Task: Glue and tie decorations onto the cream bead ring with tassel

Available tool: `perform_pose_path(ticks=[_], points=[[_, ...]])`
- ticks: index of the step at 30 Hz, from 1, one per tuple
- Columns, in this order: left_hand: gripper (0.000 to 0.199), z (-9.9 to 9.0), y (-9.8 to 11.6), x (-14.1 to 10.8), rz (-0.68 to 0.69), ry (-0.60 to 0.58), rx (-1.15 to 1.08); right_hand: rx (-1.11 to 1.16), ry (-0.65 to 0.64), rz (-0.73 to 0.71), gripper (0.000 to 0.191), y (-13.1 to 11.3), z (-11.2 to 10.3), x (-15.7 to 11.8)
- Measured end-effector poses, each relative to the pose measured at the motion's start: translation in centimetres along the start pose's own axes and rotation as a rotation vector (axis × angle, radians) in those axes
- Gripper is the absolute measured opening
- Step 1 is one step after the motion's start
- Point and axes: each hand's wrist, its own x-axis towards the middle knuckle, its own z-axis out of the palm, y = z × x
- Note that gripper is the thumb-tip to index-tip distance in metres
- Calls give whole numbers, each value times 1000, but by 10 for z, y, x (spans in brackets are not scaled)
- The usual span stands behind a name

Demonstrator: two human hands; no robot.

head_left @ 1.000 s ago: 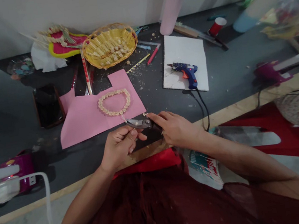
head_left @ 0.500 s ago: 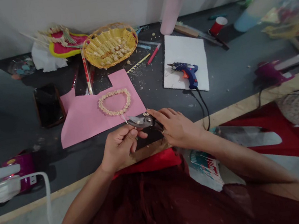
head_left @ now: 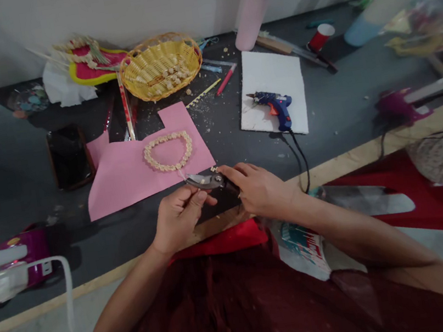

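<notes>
My right hand (head_left: pixel 260 188) grips the handles of pruning shears (head_left: pixel 204 181), whose blades point left toward my other hand. Thumb and fingers of my left hand (head_left: pixel 180 211) are pinched together just below the blades, on something too small to make out. Beyond the blades, a ring of small cream-coloured pieces (head_left: pixel 171 169) lies on a sheet of pink paper (head_left: pixel 122 172). A thin pale strand runs from the near side of the ring toward the blade tips.
A blue glue gun (head_left: pixel 277 106) rests on a white board (head_left: pixel 250 67), its cord trailing off the near edge. Behind the paper stands a yellow wicker basket (head_left: pixel 129 82) holding small pieces. A phone (head_left: pixel 70 157) lies left; a pink bottle (head_left: pixel 253 17) stands against the wall.
The whole view has shifted very slightly. Both hands and the shears keep nearly the same pose over the table's near edge, and the ring has stayed on the paper.
</notes>
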Motion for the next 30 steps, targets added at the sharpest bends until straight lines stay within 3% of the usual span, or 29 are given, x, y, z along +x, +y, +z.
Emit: perform_pose_path(ticks=[7, 10, 17, 20, 25, 30], points=[[23, 1, -3, 1, 76, -9, -11, 79, -57, -75, 61, 3, -6, -2], [22, 0, -1, 2, 28, -44, -132, 75, -55, -41, 64, 1, -11, -2], [31, -6, 14, 0, -170, -247, -402, 36, 6, -37, 70, -5, -12, -3], [32, -6, 13, 0, -174, -232, -384, 40, 17, -40, 70, -4, -5, -3], [30, -1, 2, 4, -121, -96, -221, -25, -21, -3, 66, 0, 1, 0], [30, 2, -2, 6, -55, -71, -208, 9, -43, -95, 64, 4, -4, 0]])
